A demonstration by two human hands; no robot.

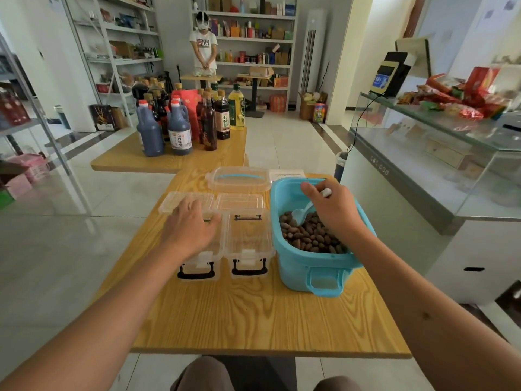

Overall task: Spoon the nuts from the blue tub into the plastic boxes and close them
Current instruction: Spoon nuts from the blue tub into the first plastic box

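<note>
Two clear plastic boxes sit side by side on the wooden worktop (253,314) in front of me, both open, their lids folded back away from me. My left hand (189,227) rests flat over the left box (198,259), fingers spread and fairly straight, pressing on its rim rather than gripping it. The right box (248,241) stands just beside it, touching, and I see no nuts inside it. Each box has a black handle on its near end.

To the right, touching the right box, is the blue tub (304,266), with brown nuts (311,237) covering its bottom. My right hand (337,210) is over the tub, fingers curled round the handle of a pale blue spoon (301,213), whose bowl dips into the nuts at the far side of the pile.

Behind the boxes lies a clear lid with a blue handle (239,179), and next to it a white sheet of paper (287,174).

Further off, a second worktop (124,159) carries dark bottles (179,128), and a person (203,49) stands by the shelves
</note>
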